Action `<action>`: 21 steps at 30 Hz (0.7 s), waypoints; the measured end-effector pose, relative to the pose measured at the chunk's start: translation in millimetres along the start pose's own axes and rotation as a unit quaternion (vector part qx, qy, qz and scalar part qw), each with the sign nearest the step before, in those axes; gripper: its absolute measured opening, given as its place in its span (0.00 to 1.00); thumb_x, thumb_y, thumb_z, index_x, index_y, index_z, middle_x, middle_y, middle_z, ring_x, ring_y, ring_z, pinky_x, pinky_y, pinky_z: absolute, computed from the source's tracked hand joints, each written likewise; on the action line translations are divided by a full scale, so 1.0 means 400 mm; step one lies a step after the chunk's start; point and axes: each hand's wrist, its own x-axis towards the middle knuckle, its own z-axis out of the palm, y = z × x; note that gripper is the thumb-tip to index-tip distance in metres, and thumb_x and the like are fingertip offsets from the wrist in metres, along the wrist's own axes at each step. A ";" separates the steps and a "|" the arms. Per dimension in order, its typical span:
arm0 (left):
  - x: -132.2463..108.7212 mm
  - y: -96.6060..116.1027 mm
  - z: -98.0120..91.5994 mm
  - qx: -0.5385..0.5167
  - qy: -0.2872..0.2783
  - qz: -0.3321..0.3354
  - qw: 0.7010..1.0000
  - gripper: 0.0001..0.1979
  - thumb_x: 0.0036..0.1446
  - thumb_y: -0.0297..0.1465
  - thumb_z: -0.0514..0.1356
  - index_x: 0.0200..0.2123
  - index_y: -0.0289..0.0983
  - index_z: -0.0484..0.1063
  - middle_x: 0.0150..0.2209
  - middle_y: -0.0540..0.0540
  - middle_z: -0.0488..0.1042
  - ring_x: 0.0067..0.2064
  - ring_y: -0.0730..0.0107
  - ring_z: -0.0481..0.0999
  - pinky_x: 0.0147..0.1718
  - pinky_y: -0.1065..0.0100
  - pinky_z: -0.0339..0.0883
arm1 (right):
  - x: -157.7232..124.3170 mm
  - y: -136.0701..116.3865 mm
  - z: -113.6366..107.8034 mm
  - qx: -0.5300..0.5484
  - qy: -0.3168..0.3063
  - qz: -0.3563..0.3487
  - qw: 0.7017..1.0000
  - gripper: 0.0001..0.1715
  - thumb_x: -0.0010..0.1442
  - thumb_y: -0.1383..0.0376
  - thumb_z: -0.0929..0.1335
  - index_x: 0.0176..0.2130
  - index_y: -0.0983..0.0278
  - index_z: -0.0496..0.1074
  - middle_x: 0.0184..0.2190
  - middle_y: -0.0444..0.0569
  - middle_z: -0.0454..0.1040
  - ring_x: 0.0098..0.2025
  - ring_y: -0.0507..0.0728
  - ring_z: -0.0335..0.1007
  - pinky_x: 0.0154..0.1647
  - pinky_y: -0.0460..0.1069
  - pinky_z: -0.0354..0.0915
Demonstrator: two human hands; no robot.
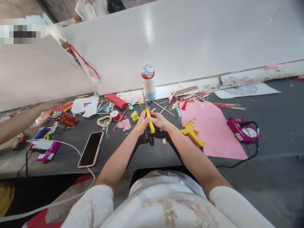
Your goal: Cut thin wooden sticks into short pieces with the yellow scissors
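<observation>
Both my hands meet over the table in the middle of the head view. Between them is a pair of yellow-handled scissors (151,126), seen nearly edge-on with the thin blades pointing away from me. My left hand (141,123) is closed at the left side of the handle. Fingers of my right hand (160,121) are closed against its other side. Any small piece within the fingers is hidden. A crumpled yellow piece (135,116) lies just left of my left hand, beside a pink paper heart (124,124). A small wooden bit (164,141) lies below my right hand.
A white bottle (149,87) stands behind my hands. Rightward are pink paper (213,126), a yellow glue gun (193,133) and a purple box (244,130) with a black cord. Leftward lie a phone (91,149), red thread spool (115,115) and red can (65,119); another person's arm (30,117) reaches in.
</observation>
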 end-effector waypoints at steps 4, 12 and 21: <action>-0.002 0.019 -0.014 0.016 -0.033 -0.027 0.999 0.44 0.38 0.53 0.62 0.56 0.38 0.56 0.53 0.39 0.65 0.54 0.53 0.67 0.48 0.56 0.66 | 0.005 0.002 0.008 -0.012 0.012 0.019 1.000 0.15 0.49 0.56 0.68 0.32 0.66 0.69 0.29 0.44 0.69 0.30 0.51 0.64 0.34 0.47 0.62; 0.001 0.078 -0.090 0.081 -0.100 0.003 0.992 0.34 0.46 0.52 0.59 0.52 0.38 0.64 0.53 0.39 0.68 0.56 0.57 0.67 0.55 0.55 0.60 | -0.008 -0.018 0.015 -0.072 0.050 0.075 0.993 0.14 0.52 0.57 0.66 0.36 0.64 0.69 0.29 0.44 0.70 0.31 0.51 0.63 0.33 0.46 0.60; 0.035 0.073 -0.119 0.194 0.197 0.074 0.958 0.16 0.49 0.34 0.57 0.42 0.36 0.68 0.33 0.47 0.75 0.34 0.70 0.76 0.38 0.65 0.72 | -0.012 0.002 0.013 -0.023 0.002 0.102 0.994 0.16 0.52 0.57 0.67 0.40 0.62 0.68 0.32 0.44 0.71 0.31 0.50 0.63 0.31 0.46 0.59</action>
